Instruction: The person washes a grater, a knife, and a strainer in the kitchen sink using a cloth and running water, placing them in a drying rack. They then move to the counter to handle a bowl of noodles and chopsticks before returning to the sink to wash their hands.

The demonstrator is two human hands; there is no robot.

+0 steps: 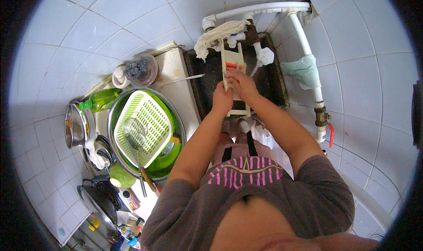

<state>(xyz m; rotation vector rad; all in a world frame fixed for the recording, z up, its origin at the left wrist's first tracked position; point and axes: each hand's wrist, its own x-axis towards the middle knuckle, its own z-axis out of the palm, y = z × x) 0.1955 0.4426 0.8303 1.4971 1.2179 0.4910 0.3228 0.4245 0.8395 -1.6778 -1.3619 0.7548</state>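
A cream-coloured grater frame (244, 112) with an orange blade insert (233, 66) spans the dark sink (208, 92) lengthwise. My left hand (222, 97) is closed on its left rail. Over its middle lies my right hand (243, 85), with bent fingers at the insert; whether the fingers hold anything small is hidden. Above the grater's far end, a cream cloth (221, 36) drapes over the tap and pipes. A white plastic-wrapped fitting (265, 56) hangs to the right of the grater.
On the left counter stand a large steel basin (110, 125) holding a white-and-green colander (158, 118) with a skimmer (134, 132), a green bottle (104, 99), a clear bowl (153, 71) with a dark scourer, and a green gourd (121, 175). A white pipe (302, 36) with a red-handled valve (330, 135) runs down the right wall.
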